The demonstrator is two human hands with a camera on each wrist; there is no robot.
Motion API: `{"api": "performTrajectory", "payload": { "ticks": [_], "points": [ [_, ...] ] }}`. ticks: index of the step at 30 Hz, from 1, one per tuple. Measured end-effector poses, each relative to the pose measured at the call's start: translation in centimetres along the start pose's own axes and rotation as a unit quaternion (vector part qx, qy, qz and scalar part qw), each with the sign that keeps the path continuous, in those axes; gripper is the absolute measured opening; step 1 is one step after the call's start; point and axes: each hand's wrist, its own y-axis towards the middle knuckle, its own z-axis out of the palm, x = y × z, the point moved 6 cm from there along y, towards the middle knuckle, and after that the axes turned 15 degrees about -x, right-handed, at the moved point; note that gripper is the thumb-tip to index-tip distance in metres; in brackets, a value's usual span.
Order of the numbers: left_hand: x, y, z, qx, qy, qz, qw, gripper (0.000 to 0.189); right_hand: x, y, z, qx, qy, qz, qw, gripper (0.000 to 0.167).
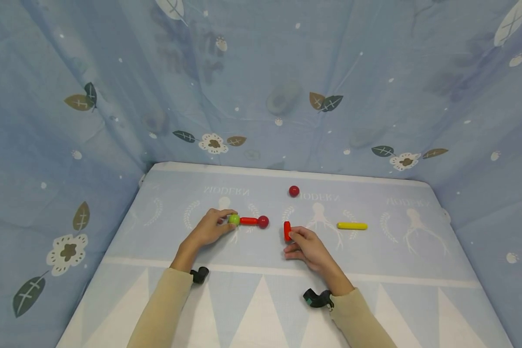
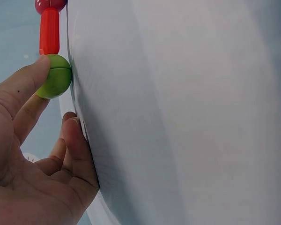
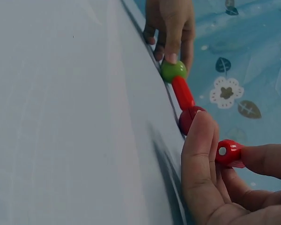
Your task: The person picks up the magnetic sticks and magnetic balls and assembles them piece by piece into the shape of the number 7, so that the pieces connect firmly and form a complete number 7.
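I have the left hand (image 1: 210,228) pinching the green ball (image 1: 234,220) between thumb and finger, the other fingers loosely curled, and there's the row I care about: green ball, short red rod (image 1: 249,221), dark red ball (image 1: 263,222), all in line on the table (image 1: 400,258). From the left wrist view I see no gap between green ball and rod, so I'm calling that little chain put together, though how firmly the ends sit I cannot tell.

Over to the right hand (image 1: 308,247), and it's pinching a second red piece (image 1: 287,231) between thumb and fingers, just beside the dark red ball but apart from it. The right wrist view gives me the end of that piece, with a round pale spot (image 3: 222,151) on it; a hole or a peg, I can't say which.

So, the score as I judge it: one stretch done, three pieces long, and the held piece is unattached. Out on the table, two more lie loose: another red ball (image 1: 294,191), beyond the row toward the far edge, and the yellow rod (image 1: 352,226), well off to the right. I make it about halfway, if all the loose ones belong in the build, with three pieces left to join.
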Motion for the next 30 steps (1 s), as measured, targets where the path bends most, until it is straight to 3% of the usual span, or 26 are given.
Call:
{"api": "performTrajectory", "payload": {
  "ticks": [7,12,22,30],
  "points": [
    [0.0,0.0,0.0,0.000,0.001,-0.003,1.0000,0.041,-0.7,0.3,2.5,0.028,0.005,0.009,0.9996,0.022],
    [0.0,0.1,0.1,0.002,0.006,0.002,1.0000,0.041,-1.1,0.3,3.9,0.040,-0.012,0.010,0.9991,0.023],
    [-0.3,0.1,0.0,0.003,0.004,0.006,1.0000,0.041,-1.5,1.0,5.6,0.034,-0.054,0.010,0.9979,0.024],
    [-0.3,0.0,0.0,0.006,0.008,-0.006,0.9999,0.041,-1.9,1.5,6.3,0.030,-0.055,0.017,0.9979,0.025]
  ]
}}
